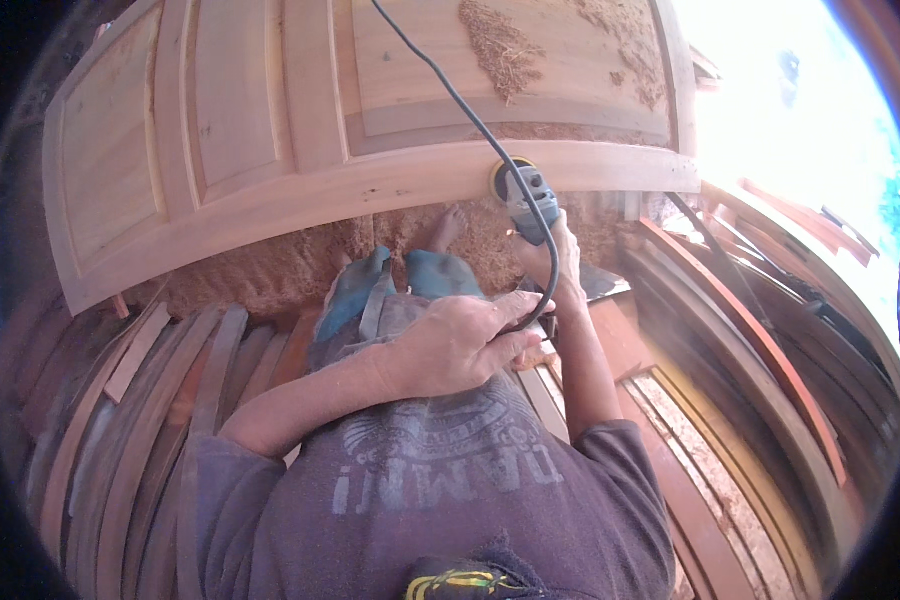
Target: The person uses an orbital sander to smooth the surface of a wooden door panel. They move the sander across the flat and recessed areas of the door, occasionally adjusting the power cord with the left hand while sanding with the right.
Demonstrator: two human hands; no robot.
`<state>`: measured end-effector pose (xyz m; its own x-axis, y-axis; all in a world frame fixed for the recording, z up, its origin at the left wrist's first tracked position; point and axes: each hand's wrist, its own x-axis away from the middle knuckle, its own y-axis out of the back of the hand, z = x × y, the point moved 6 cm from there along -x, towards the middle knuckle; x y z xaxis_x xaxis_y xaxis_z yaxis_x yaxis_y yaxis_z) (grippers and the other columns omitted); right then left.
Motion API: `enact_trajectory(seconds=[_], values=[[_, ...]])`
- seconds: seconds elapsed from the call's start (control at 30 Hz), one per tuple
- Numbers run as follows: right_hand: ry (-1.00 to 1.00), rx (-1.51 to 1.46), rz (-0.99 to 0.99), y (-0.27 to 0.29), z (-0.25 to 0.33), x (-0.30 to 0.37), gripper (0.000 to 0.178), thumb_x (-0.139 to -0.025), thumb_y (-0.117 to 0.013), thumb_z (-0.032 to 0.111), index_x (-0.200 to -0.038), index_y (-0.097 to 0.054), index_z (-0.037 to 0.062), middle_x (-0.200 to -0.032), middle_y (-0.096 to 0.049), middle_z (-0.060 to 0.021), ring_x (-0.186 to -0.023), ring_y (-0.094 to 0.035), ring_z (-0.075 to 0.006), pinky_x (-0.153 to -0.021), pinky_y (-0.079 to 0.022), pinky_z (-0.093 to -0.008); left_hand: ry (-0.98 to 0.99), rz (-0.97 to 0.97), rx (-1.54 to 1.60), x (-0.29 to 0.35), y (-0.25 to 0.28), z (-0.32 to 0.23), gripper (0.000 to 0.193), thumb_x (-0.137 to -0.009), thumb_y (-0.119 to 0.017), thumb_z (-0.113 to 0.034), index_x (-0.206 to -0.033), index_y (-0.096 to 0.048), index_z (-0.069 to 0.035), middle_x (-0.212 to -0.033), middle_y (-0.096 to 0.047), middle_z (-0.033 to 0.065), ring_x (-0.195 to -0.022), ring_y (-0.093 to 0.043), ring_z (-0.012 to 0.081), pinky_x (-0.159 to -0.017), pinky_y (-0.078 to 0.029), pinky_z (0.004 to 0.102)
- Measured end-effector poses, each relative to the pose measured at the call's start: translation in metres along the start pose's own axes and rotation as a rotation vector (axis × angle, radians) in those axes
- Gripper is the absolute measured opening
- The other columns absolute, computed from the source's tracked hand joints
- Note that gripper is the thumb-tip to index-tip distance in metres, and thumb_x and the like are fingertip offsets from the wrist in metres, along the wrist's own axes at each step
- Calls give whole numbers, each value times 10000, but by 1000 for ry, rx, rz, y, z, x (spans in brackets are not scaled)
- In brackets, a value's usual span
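My right hand (558, 262) is wrapped round the grey body of an angle grinder (530, 203). The grinder's round disc, with a yellow rim, sits at the near rail of a panelled wooden door (310, 192). Whether the disc presses on the wood, I cannot tell. A dark power cord (442, 80) runs down across the door, passes over the grinder and loops by my right wrist. In front of my torso, my left hand (460, 338) is closed, its thumb and fingers pinching the cord.
Wood shavings (502, 50) lie heaped on the door's right panel. More sawdust (240, 255) covers the ground below its near edge. Long timber boards (155, 430) are stacked to my left, and other planks (740, 340) lie to my right. My feet are under the door's edge.
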<state>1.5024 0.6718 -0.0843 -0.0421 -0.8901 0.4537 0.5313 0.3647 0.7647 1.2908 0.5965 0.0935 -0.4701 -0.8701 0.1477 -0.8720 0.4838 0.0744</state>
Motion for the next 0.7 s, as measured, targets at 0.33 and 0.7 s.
enact_trajectory(seconds=[0.33, 0.7], values=[[-89, -206, -188, 88, -129, -64, 697, -843, -895, 344, -1387, -637, -7, -1199, -799, -267, -1097, -794, -376, -968, -609, -476, 268, -154, 177, -46, -16, 3, 411, -1178, -625, -237, -1529, -620, -24, -845, -783, 57, -838, -774, 128, -803, -611, 305], [-48, -643, -293, 101, -168, -4, 626, -902, -899, 328, -1389, -678, 2, -1186, -777, -160, -1085, -736, -229, -963, -571, -386, -80, -102, -123, -143, -67, -37, 382, -1172, -609, -285, -1357, -694, 37, -802, -754, 185, -728, -782, 260, -653, -623, 397]])
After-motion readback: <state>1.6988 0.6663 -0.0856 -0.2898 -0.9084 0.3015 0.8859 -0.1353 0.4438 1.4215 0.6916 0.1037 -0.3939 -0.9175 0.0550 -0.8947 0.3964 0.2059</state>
